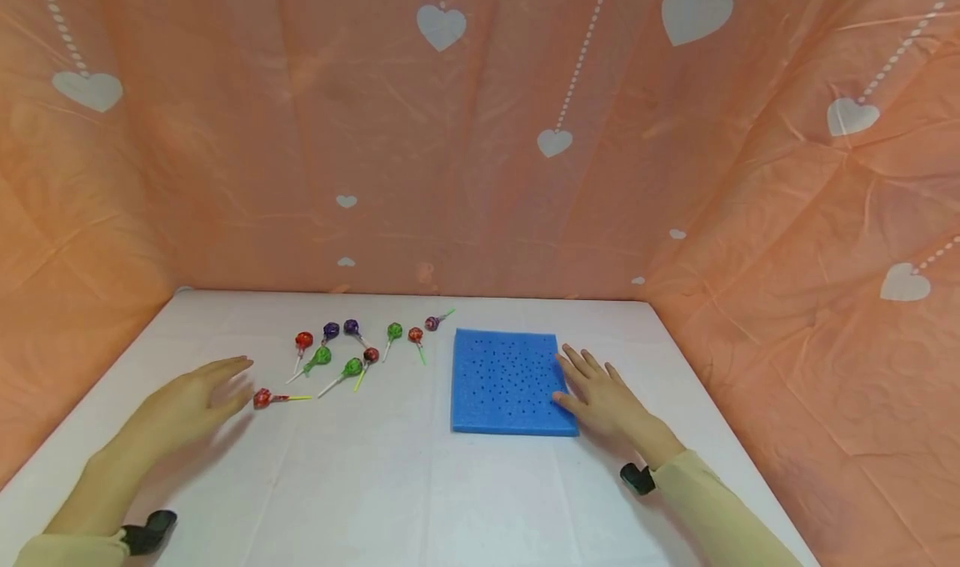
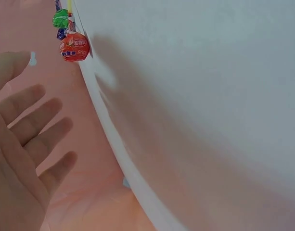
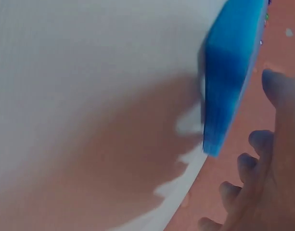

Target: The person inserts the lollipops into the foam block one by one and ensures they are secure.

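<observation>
My left hand hovers over the left side of the table with fingers spread and nothing held. Just beyond its fingertips lies a red lollipop with a yellow stick, also near the hand in the left wrist view. Several more lollipops in red, green and purple wrappers, such as a green lollipop, lie scattered farther back. My right hand, fingers extended, is over the right edge of a blue foam block dotted with small holes. In the right wrist view the foam's side shows beside the thumb.
A white cloth covers the table. Behind it and on both sides hangs an orange curtain with white hearts. Dark wrist straps sit at both sleeves.
</observation>
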{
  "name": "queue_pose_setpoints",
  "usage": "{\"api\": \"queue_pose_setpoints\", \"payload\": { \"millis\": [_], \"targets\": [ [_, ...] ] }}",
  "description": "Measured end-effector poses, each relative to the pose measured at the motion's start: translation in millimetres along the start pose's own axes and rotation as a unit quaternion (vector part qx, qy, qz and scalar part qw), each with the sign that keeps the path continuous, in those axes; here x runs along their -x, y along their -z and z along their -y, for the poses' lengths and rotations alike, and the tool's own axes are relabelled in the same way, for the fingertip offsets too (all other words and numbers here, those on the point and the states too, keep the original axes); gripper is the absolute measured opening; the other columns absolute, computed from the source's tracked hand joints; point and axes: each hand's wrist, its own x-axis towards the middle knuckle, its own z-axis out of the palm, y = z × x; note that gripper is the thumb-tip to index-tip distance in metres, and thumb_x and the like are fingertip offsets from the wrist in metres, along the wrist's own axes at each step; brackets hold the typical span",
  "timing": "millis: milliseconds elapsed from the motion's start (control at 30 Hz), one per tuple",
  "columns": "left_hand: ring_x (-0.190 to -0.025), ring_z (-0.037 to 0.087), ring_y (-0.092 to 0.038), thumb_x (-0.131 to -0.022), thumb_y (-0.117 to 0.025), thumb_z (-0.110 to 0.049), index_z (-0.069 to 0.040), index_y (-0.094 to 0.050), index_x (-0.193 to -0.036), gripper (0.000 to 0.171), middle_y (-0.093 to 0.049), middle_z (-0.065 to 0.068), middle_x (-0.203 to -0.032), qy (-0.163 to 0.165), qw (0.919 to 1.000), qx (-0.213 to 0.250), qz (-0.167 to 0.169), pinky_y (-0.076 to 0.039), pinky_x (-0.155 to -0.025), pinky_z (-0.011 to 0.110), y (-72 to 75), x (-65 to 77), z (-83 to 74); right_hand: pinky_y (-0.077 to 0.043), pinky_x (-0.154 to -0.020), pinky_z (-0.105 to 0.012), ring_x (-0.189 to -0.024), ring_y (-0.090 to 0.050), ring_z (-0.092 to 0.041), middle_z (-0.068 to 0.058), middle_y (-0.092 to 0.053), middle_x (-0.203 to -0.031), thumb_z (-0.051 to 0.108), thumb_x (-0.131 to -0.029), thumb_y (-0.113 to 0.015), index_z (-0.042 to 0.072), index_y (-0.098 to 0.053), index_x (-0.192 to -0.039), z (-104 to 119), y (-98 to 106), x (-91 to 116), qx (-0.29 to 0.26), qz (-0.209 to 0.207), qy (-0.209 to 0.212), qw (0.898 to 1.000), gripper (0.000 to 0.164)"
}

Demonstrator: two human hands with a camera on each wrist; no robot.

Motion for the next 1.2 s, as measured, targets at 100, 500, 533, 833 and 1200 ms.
{"api": "queue_pose_setpoints", "payload": {
  "millis": [100, 500, 533, 833, 1200],
  "targets": [
    [-0.13, 0.056, -0.05, -0.102, -0.067, -0.032, 0.005, -0.059, -0.139, 0.053, -0.056, 0.031, -0.142, -0.001, 0.9996, 0.018, 0.023, -0.04, -0.102, 0.072, -1.5, -1.8, 0.0, -0.014, -0.121, -0.071, -0.156, -0.017, -0.046, -0.016, -0.02, -0.172, 0.049, -0.106, -0.053, 0.006, -0.029, -0.164, 4, -2, -1, -0.009, 0.023, 0.007, 1.0, 0.076],
    [-0.096, 0.026, -0.069, -0.091, -0.08, -0.02, 0.001, -0.072, -0.122, 0.038, -0.072, 0.015, -0.118, -0.04, 0.9973, 0.042, 0.046, -0.057, -0.086, 0.051, -8.9, -12.4, 6.5, -0.011, -0.121, -0.071, -0.157, -0.014, -0.045, -0.017, -0.016, -0.172, 0.048, -0.108, -0.048, 0.004, -0.026, -0.164, 9, -6, -1, -0.026, 0.076, 0.023, 0.997, 0.074],
    [-0.095, 0.024, -0.069, -0.09, -0.081, -0.019, 0.0, -0.073, -0.121, 0.038, -0.072, 0.014, -0.117, -0.04, 0.997, 0.043, 0.05, -0.058, -0.086, 0.049, -9.2, -13.1, 6.2, -0.011, -0.122, -0.07, -0.157, -0.013, -0.044, -0.017, -0.016, -0.172, 0.048, -0.109, -0.048, 0.004, -0.026, -0.164, 9, -6, -1, -0.024, 0.078, 0.023, 0.996, 0.074],
    [-0.097, 0.028, -0.069, -0.088, -0.082, -0.012, -0.002, -0.076, -0.113, 0.028, -0.075, 0.008, -0.106, -0.02, 0.9943, 0.066, 0.081, -0.06, -0.085, 0.051, -11.5, -17.9, 4.3, -0.016, -0.125, -0.062, -0.158, -0.014, -0.042, -0.02, -0.012, -0.172, 0.045, -0.11, -0.045, -0.002, -0.022, -0.163, 11, -5, -1, -0.019, 0.091, 0.036, 0.995, 0.074],
    [-0.082, 0.003, -0.06, -0.084, -0.083, -0.003, -0.003, -0.078, -0.105, 0.021, -0.074, 0.002, -0.097, -0.069, 0.9947, 0.056, 0.052, -0.058, -0.071, 0.03, -14.7, -18.9, 6.1, -0.018, -0.126, -0.057, -0.157, -0.015, -0.041, -0.019, -0.01, -0.173, 0.045, -0.11, -0.044, -0.003, -0.021, -0.163, 13, -6, -2, -0.013, 0.094, 0.031, 0.995, 0.075]
  ]
}}
